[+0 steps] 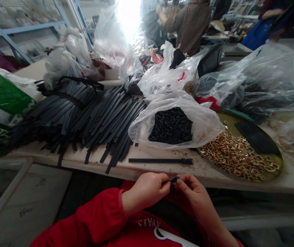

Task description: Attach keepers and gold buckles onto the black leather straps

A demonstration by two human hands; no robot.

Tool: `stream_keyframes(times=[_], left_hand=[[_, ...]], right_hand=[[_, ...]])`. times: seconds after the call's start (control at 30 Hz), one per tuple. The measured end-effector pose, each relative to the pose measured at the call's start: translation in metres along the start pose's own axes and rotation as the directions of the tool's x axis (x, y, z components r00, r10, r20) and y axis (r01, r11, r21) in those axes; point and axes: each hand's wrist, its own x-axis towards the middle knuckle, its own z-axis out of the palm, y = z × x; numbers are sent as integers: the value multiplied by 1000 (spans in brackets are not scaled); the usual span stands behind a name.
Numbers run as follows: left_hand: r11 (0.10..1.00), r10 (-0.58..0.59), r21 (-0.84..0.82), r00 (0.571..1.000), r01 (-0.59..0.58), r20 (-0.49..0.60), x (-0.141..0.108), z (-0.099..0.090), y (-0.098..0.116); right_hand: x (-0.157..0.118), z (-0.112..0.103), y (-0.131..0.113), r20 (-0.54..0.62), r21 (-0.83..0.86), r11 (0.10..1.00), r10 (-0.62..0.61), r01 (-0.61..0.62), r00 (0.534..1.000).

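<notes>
Between my two hands is the end of a black strap, held just in front of the table edge. My left hand is closed in a fist around it. Thumb and fingers of my right hand pinch its tip; whether a buckle or loop is there too, I cannot tell. On the table just beyond lies one black strap with a gold buckle. Behind it a clear plastic bag stands open, full of small black loops. Gold buckles are heaped on a round tray at right.
Many loose black straps lie in a pile at left, beside a green printed sack. A flat black object rests on the tray. Plastic bags crowd the back. Two other people are farther off.
</notes>
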Motion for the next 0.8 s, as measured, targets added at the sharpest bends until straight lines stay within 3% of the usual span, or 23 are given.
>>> stream_keyframes(times=[0.1, 0.23, 0.3, 0.47, 0.57, 0.73, 0.8], left_hand=[[999, 35, 32, 998, -37, 57, -2, -1, -1], [993, 19, -117, 983, 3, 185, -1, -3, -5], [990, 0, -136, 981, 27, 195, -1, -4, -5], [997, 27, -78, 988, -15, 155, -3, 2, 0], [991, 34, -134, 990, -15, 135, -4, 5, 3], [938, -35, -317, 949, 140, 313, -4, -5, 1], [923, -39, -351, 947, 157, 320, -3, -6, 0]], right_hand=[[-1, -3, 1, 9, -100, 995, -24, 24, 1000], [-2, -9, 3, 127, 54, 984, 164, -172, 978], [-1, -11, 7, 155, 51, 977, 199, -209, 968], [-1, -10, 17, 177, -52, 994, 108, -100, 978], [-2, -7, 12, 179, -21, 990, 142, -140, 974], [-1, -13, -7, 101, 26, 995, 96, -100, 990], [0, -13, -9, 97, 63, 995, 68, -74, 993]])
